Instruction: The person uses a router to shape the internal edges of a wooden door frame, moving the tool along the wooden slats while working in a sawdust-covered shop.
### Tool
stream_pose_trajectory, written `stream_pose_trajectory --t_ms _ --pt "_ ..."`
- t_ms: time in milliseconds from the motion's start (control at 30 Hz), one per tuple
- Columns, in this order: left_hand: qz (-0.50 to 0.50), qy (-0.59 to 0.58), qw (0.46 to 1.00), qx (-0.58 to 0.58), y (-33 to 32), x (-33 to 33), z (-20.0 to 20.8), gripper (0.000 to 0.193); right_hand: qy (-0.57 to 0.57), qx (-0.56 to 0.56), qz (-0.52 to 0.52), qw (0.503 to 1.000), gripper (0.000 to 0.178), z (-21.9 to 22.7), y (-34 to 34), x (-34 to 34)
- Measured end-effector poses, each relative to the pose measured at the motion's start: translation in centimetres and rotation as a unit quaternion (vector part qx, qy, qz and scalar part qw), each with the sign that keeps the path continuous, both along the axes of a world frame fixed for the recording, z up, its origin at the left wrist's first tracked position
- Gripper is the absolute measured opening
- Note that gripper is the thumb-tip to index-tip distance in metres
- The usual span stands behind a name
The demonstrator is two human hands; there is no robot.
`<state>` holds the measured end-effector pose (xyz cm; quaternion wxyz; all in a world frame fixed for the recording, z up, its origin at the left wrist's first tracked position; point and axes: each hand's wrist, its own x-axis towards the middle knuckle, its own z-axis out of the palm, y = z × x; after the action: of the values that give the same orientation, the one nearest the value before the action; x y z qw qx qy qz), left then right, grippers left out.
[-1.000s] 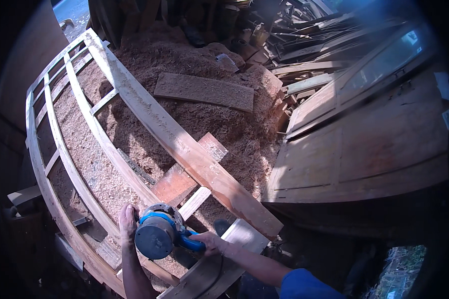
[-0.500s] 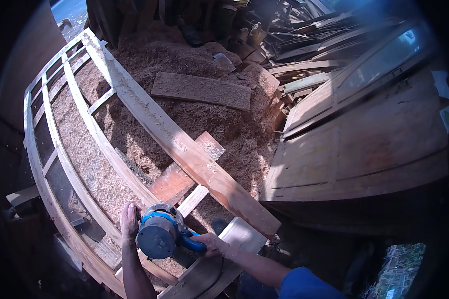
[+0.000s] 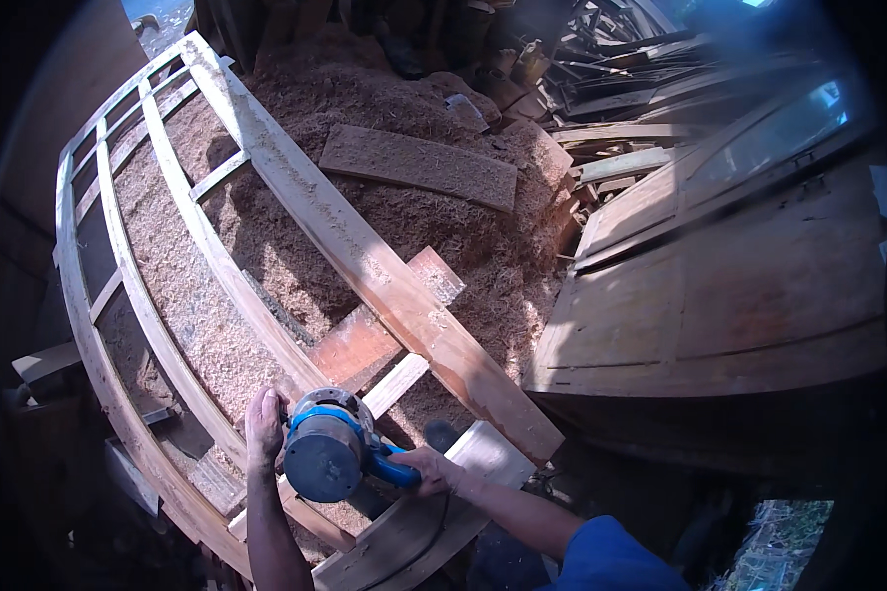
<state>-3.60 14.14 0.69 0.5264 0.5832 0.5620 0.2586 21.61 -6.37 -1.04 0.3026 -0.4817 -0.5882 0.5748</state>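
A blue and grey power router (image 3: 325, 463) sits on the near part of a long wooden frame (image 3: 296, 202), its round metal base against the rails. My right hand (image 3: 432, 470) is wrapped round its blue handle, with a dark cord hanging below. On the other side, my left hand (image 3: 265, 426) is closed at the router's left edge; the grip inside those fingers is hidden. A short pale crosspiece (image 3: 397, 384) joins the rails just beyond the router. The bit and the cut under the base cannot be seen.
Wood shavings (image 3: 404, 222) lie heaped under and beyond the frame. A loose board (image 3: 419, 167) rests on the heap. At the right stands a large wooden panel (image 3: 719, 305); scrap wood (image 3: 641, 79) is piled behind it. A wide board (image 3: 483, 458) crosses under the frame's near end.
The whole view has shifted, so the scene appears slightly further right. Both hands keep their hold on the router, which shows no clear movement along the frame.
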Motion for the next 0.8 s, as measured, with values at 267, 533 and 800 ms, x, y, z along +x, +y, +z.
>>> stream_pose_trajectory --t_ms 267,533,800 --pt "-0.016 0.019 1.0 -0.014 -0.8 -2.0 -1.4 0.036 -0.043 0.01 0.023 0.999 0.062 0.1 -0.1 -0.5" --pt "0.04 0.015 0.998 -0.047 -2.0 -4.5 -0.1 0.035 -0.015 -0.038 0.07 0.997 0.072 -1.0 -0.1 -2.3" --pt "0.065 -0.032 0.995 -0.065 -3.5 -7.4 0.0 0.035 0.005 0.007 0.066 0.998 0.073 -0.7 0.0 -4.3"
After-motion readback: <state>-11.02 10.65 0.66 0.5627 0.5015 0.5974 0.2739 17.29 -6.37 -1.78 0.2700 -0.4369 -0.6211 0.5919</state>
